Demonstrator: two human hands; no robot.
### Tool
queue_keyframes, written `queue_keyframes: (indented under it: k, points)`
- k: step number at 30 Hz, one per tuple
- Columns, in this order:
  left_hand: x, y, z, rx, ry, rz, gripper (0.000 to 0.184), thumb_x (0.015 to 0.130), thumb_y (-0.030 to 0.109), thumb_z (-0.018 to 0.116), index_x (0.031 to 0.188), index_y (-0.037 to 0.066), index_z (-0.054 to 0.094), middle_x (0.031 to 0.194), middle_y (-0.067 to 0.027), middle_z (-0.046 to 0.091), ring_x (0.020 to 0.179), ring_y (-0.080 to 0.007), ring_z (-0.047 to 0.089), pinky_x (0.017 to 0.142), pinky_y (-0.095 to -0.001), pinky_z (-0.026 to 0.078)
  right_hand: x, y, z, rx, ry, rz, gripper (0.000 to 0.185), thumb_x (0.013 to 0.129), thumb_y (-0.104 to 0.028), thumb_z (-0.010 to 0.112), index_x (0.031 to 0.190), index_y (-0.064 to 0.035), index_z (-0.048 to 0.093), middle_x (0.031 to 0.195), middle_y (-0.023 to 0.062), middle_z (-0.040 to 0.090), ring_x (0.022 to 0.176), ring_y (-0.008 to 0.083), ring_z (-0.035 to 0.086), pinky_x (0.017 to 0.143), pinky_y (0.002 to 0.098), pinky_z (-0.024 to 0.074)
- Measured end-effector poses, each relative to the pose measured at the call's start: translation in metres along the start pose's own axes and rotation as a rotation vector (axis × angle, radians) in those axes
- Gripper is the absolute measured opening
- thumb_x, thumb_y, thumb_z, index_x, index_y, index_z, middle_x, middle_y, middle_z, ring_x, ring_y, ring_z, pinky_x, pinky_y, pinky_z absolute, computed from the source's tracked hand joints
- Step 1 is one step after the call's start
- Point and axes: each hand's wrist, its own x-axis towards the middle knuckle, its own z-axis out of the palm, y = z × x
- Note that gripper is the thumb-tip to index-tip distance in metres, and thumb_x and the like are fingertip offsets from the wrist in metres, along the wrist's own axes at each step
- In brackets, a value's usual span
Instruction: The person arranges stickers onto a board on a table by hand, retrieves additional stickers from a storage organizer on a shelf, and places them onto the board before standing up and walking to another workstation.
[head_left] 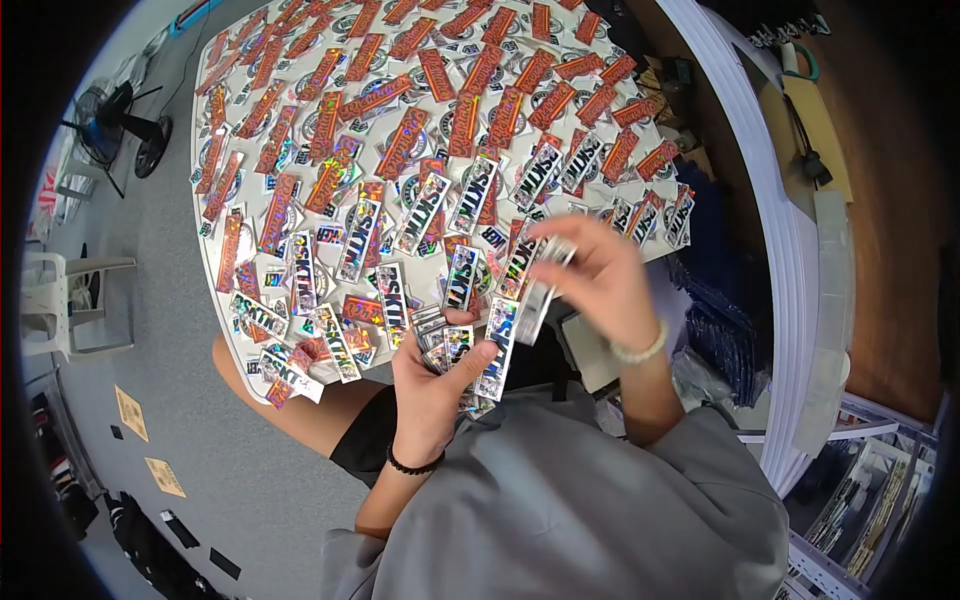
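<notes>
My left hand [432, 388], a dark beaded bracelet at its wrist, grips a stack of stickers [497, 350] near the table's front edge. The thumb lies across the top ones, which are white with black lettering and a shiny finish. To its right my right hand [598, 268], smeared by motion, pinches a blurred strip-shaped sticker [536, 310] between thumb and fingers. Beyond both hands, similar lettered stickers [421, 214] lie on top of sticker piles. Farther back, red-brown stickers [403, 143] top the other piles.
Sticker piles cover most of the white table [215, 300]. A white plastic chair [85, 300] and a black fan [125, 125] stand on the left. At the right are a white frame post [765, 180] and a shelf of flat packets [860, 500].
</notes>
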Motion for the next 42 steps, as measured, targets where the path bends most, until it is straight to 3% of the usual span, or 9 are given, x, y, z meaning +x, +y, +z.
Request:
queue_keyframes:
  k: [9,14,17,22,30,34,38,39,42]
  points:
    - [-0.007,0.009,-0.006,-0.152,0.011,-0.135,0.027,0.078,-0.004,0.06,0.103,-0.001,0.05,0.084,-0.0096,0.062,0.07,-0.0156,0.063,0.06,-0.0264,0.053,0.078,0.032,-0.121,-0.44,0.311,-0.094,0.021,0.076,-0.004,0.066,0.096,-0.0017,0.06,0.081,0.0002,0.062,0.067,0.0023,0.052,0.057,0.0162,0.0388]
    - [-0.008,0.003,-0.01,-0.142,-0.005,-0.097,0.029,0.077,-0.007,0.06,0.104,-0.002,0.05,0.087,-0.0095,0.062,0.07,-0.0157,0.063,0.062,-0.0268,0.053,0.078,0.038,-0.112,-1.102,0.561,-0.299,0.036,0.073,-0.022,0.069,0.105,-0.008,0.061,0.092,0.0119,0.053,0.088,0.0272,0.052,0.08,0.0357,0.0404]
    - [-0.006,0.0,-0.01,-0.13,0.018,-0.055,0.032,0.074,-0.008,0.063,0.103,-0.001,0.051,0.085,-0.0083,0.063,0.07,-0.0127,0.062,0.063,-0.0241,0.051,0.052,0.015,-0.065,-0.882,0.51,-0.401,0.034,0.073,-0.019,0.07,0.103,-0.0048,0.061,0.091,0.0113,0.056,0.09,0.0265,0.051,0.082,0.0353,0.0392]
    - [-0.003,-0.002,-0.002,-0.035,0.034,0.0,0.033,0.072,-0.006,0.067,0.101,0.0,0.053,0.078,-0.0065,0.064,0.071,-0.0093,0.06,0.066,-0.0217,0.048,-0.014,-0.022,0.021,-0.262,-0.231,-0.02,0.028,0.075,-0.008,0.067,0.101,-0.0044,0.06,0.077,0.0024,0.06,0.064,0.0078,0.055,0.058,0.0219,0.044]
    - [-0.012,0.011,-0.004,-0.313,-0.087,-0.296,0.04,0.082,-0.002,0.046,0.122,-0.001,0.04,0.103,-0.0199,0.058,0.085,-0.0256,0.063,0.074,-0.0323,0.052,0.045,0.026,-0.122,-0.243,0.557,-0.139,0.018,0.078,-0.004,0.064,0.095,0.0011,0.059,0.07,-0.0013,0.059,0.058,0.0017,0.048,0.051,0.0164,0.0354]
    - [-0.018,0.015,-0.006,-0.198,-0.166,-0.342,0.04,0.08,-0.005,0.049,0.119,-0.001,0.042,0.1,-0.0201,0.059,0.085,-0.0266,0.063,0.071,-0.0317,0.054,0.067,0.071,-0.192,-0.462,0.594,-0.075,0.019,0.077,-0.01,0.066,0.092,0.0009,0.06,0.068,-0.0008,0.059,0.059,0.003,0.048,0.055,0.0169,0.0391]
    - [-0.017,0.008,-0.002,-0.2,-0.078,-0.316,0.03,0.079,-0.005,0.057,0.108,-0.001,0.047,0.091,-0.0162,0.061,0.076,-0.0233,0.065,0.061,-0.0289,0.055,0.057,0.048,-0.149,-1.168,0.822,-0.238,0.023,0.079,-0.017,0.063,0.097,-0.0028,0.061,0.085,0.0093,0.057,0.082,0.0213,0.054,0.076,0.0323,0.0415]
    - [-0.016,0.007,-0.001,-0.199,-0.074,-0.315,0.03,0.079,-0.005,0.057,0.108,-0.001,0.047,0.091,-0.0162,0.061,0.076,-0.0233,0.065,0.061,-0.0289,0.055,0.048,0.031,-0.122,-1.095,0.817,-0.274,0.023,0.079,-0.019,0.063,0.096,-0.0034,0.061,0.092,0.0131,0.053,0.093,0.0288,0.049,0.085,0.0382,0.0366]
    - [-0.011,0.005,0.006,-0.205,-0.029,-0.22,0.028,0.076,-0.007,0.062,0.1,-0.002,0.05,0.087,-0.0121,0.062,0.074,-0.0179,0.063,0.064,-0.0285,0.056,0.011,0.008,-0.042,-0.42,0.402,-0.169,0.023,0.075,-0.009,0.066,0.096,-0.003,0.059,0.091,0.0076,0.057,0.083,0.0162,0.054,0.068,0.0268,0.043]
